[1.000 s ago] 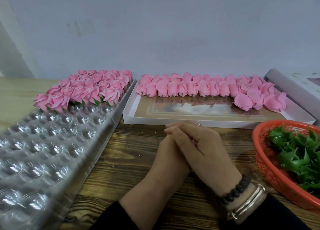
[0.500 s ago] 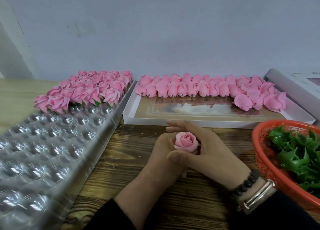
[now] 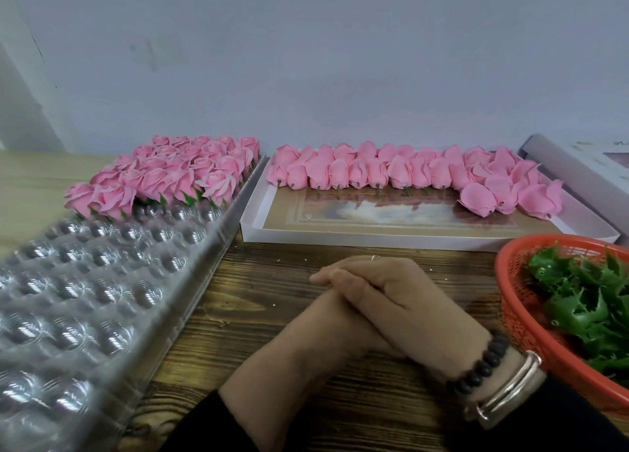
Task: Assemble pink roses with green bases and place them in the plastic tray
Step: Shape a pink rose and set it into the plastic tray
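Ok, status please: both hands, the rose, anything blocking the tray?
Right hand cupped over left hand, grip contents hidden. Plastic tray holds roses only at far end. Path to tray open.

Two hands, one plastic tray, one white box, one orange basket, two bracelets; roses too crowded to count.

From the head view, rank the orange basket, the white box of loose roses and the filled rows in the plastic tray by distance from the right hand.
1. Orange basket, right of the right hand.
2. White box, straight ahead.
3. Filled rows, far left corner of the plastic tray.
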